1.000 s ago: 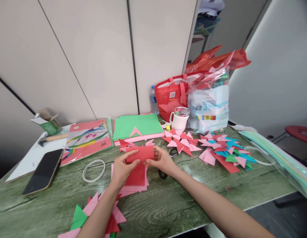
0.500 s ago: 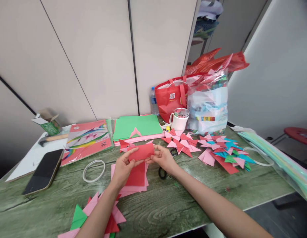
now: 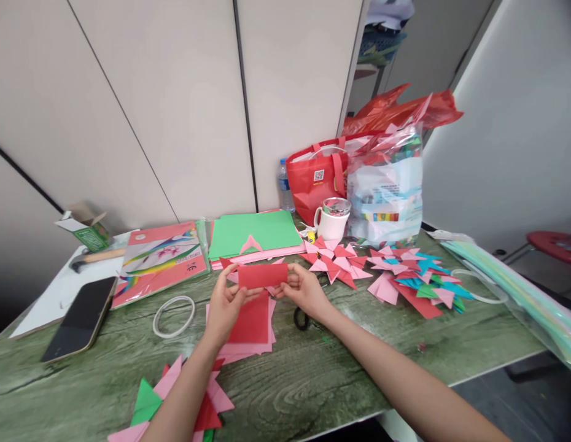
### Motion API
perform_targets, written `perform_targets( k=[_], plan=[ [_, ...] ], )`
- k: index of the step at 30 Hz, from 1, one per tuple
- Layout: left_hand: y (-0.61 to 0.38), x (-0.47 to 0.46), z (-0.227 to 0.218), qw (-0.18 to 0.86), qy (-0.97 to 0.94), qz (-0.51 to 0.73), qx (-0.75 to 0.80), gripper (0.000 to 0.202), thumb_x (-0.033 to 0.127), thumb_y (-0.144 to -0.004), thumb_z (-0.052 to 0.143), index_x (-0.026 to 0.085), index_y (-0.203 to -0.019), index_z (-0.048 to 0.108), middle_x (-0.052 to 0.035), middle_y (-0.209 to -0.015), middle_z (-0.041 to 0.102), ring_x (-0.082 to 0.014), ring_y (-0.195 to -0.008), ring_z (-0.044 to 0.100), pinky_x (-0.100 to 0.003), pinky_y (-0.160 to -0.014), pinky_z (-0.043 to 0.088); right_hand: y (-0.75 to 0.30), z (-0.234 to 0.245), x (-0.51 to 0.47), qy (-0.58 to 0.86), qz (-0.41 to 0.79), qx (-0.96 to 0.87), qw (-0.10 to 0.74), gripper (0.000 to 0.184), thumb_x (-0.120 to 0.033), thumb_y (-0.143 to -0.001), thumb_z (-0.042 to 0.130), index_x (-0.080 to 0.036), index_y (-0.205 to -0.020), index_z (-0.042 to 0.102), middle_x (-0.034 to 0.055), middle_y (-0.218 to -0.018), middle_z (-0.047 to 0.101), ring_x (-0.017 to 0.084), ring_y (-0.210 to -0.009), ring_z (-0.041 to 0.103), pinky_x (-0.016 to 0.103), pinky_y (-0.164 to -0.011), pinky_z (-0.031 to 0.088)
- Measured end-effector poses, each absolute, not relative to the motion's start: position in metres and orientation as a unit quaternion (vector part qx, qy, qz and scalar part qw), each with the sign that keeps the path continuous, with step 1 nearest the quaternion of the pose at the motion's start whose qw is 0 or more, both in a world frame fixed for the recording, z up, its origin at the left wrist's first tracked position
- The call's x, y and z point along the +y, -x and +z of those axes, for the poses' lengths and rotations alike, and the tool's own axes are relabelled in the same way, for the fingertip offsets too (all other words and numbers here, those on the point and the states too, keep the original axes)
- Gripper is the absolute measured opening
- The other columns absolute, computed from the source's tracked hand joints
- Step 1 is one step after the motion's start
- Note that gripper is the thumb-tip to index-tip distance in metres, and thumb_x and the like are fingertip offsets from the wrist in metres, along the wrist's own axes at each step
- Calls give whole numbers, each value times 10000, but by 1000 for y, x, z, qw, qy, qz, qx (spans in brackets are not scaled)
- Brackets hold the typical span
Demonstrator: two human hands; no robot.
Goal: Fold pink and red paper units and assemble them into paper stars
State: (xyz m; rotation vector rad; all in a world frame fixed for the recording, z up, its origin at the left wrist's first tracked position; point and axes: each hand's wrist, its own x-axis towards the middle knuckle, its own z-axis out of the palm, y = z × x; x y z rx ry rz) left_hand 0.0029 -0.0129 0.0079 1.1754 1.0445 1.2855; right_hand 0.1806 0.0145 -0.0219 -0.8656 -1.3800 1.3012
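A red paper rectangle [image 3: 263,276], seemingly a folded sheet, is held up level between my two hands. My left hand [image 3: 226,301] grips its left end with thumb and fingers; my right hand [image 3: 306,291] pinches the right end. Below lie a red square sheet [image 3: 252,322] and pink sheets [image 3: 239,351] in a loose stack. Close to my right wrist, black scissor handles [image 3: 301,318] show, the rest partly covered. Under my left forearm sits a pile of pink, red and green folded paper pieces [image 3: 147,402].
Behind my hands lie green sheets [image 3: 253,230], with a white mug [image 3: 332,220] to their right. Folded pieces [image 3: 338,261] spread rightward. Left are a white ring [image 3: 174,316], a phone [image 3: 80,319], a packaged paper pad [image 3: 161,261] and a hammer [image 3: 96,256]. Bags [image 3: 384,196] stand behind.
Both hands still hold the red paper. It has turned slightly and now sits more level, its face toward me. My left fingers have shifted up to its left edge.
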Motion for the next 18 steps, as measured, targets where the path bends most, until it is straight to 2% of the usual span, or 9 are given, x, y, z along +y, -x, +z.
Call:
perform_targets(
  k=[3,8,12,18],
  plan=[
    [0,-11,7,518,-486,523,471,835,367,-668,669,109,-1339,245,-6,-613,686,-262,-738,703,-372,-726,534,-182,-22,15,369,519,-583,505,224,-189,-699,531,-211,-914,470,-16,-662,670,180,-631,691,325,-630,572],
    [-1,-12,6,515,-488,522,473,922,411,-623,702,72,-1349,244,-21,-601,699,-271,-751,701,-367,-704,540,-183,-23,17,378,495,-594,509,227,-161,-690,501,-209,-910,470,-7,-695,668,167,-625,684,315,-628,573],
    [-3,-12,3,512,-474,539,472,826,373,-632,700,78,-1296,308,-36,-609,709,-282,-727,702,-393,-701,539,-184,-25,18,384,468,-610,512,239,-148,-693,473,-204,-924,471,-3,-701,663,161,-620,681,315,-632,573],
    [-2,-10,1,518,-460,554,462,588,339,-637,700,155,-1107,399,-27,-604,707,-291,-708,704,-391,-668,540,-185,-30,19,398,411,-647,503,269,-124,-721,461,-211,-975,482,-1,-698,669,164,-633,684,304,-636,564]
  ],
)
